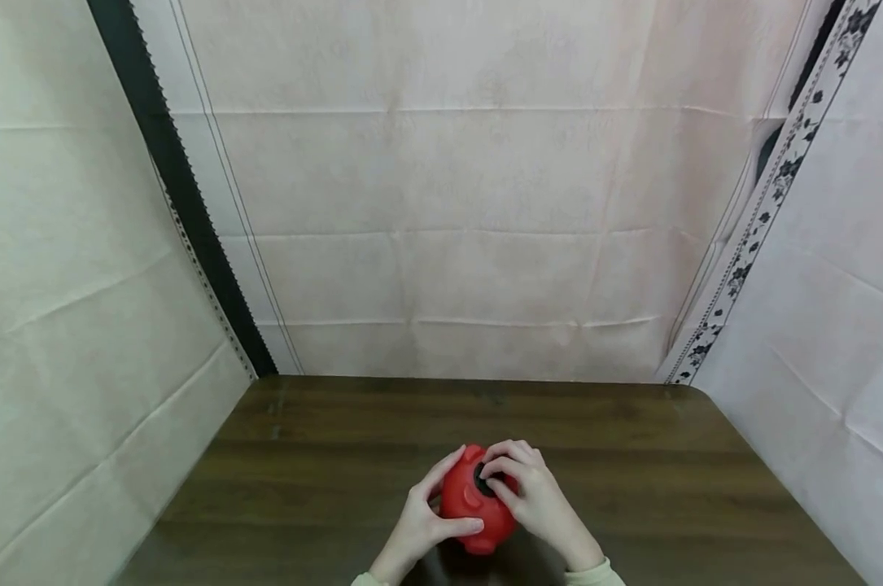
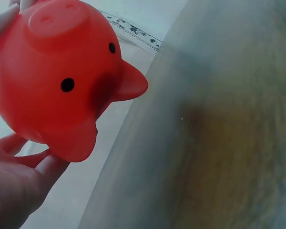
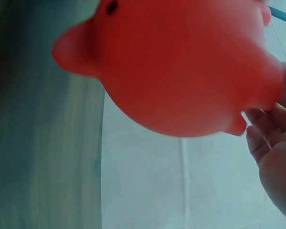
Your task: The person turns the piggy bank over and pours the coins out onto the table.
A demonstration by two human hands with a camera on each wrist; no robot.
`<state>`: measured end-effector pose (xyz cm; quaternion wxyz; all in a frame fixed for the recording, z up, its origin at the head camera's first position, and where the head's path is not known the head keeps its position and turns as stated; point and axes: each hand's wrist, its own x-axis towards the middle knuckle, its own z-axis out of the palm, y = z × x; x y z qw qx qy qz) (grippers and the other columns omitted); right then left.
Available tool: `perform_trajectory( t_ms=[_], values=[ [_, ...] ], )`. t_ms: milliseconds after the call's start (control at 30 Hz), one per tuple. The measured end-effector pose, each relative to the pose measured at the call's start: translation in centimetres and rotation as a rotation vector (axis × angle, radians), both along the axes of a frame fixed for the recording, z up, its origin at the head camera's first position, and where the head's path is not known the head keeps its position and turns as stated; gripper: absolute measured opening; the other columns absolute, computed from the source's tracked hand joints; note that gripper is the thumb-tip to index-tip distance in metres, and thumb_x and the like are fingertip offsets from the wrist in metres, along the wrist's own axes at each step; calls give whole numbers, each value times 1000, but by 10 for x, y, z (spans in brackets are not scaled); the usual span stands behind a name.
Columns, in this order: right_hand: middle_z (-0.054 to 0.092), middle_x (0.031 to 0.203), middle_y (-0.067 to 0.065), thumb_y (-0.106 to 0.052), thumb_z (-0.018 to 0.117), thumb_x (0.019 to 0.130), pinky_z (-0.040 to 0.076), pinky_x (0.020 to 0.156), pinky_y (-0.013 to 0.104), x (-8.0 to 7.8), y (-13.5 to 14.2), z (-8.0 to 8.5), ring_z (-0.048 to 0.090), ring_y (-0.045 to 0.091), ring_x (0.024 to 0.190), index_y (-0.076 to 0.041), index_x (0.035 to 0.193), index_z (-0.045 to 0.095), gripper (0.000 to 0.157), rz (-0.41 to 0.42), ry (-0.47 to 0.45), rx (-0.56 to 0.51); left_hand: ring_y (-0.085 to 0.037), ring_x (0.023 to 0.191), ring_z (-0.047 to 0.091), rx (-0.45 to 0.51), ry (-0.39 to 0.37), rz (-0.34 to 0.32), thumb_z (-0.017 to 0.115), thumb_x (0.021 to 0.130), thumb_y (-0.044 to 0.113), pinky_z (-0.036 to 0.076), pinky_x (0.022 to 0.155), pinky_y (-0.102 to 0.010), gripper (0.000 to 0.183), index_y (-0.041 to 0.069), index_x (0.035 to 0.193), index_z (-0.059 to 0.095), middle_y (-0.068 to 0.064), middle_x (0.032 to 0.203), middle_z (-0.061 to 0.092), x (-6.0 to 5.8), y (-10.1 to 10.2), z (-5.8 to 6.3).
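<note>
A red piggy bank [image 1: 456, 491] is held up above the table, belly side towards the head view, with a round black plug [image 1: 483, 480] in its belly. My left hand [image 1: 428, 514] grips its side, the thumb lying across it and the fingers round the far side. With thumb and fingertips, my right hand [image 1: 531, 489] pinches at the black plug. In the left wrist view, the piggy bank [image 2: 52, 62] shows its snout, two black eyes and ears. The right wrist view shows its side, with the right fingers [image 3: 260, 140] by its feet; the plug is hidden there.
Below the hands is a dark brown wooden table [image 1: 324, 456]. White creased cloth [image 1: 441, 179] hangs behind it and on both sides. A black strip [image 1: 192, 195] runs down at the left, a floral border [image 1: 778, 187] at the right.
</note>
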<state>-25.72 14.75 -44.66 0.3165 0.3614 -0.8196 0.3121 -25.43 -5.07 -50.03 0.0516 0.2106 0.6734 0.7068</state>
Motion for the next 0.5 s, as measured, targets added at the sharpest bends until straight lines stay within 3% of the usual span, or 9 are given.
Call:
perform_trajectory(
  t_ms=[200, 500],
  values=[
    [63, 96, -4, -8, 86, 67, 40, 78, 30, 0, 6, 2, 51, 8, 91, -19, 77, 66, 25, -88, -17, 25, -9, 114, 61, -17, -29, 1, 79, 80, 17, 55, 88, -23, 77, 34, 145, 41, -8, 145, 49, -1, 3, 0],
    [63, 95, -4, -6, 85, 68, 37, 76, 27, -2, 7, 3, 53, 9, 91, -17, 80, 69, 23, -65, 28, 39, -11, 114, 59, -20, -53, -6, 78, 80, 19, 55, 89, -23, 76, 33, 145, 41, -8, 144, 51, 0, 2, 4]
  ],
)
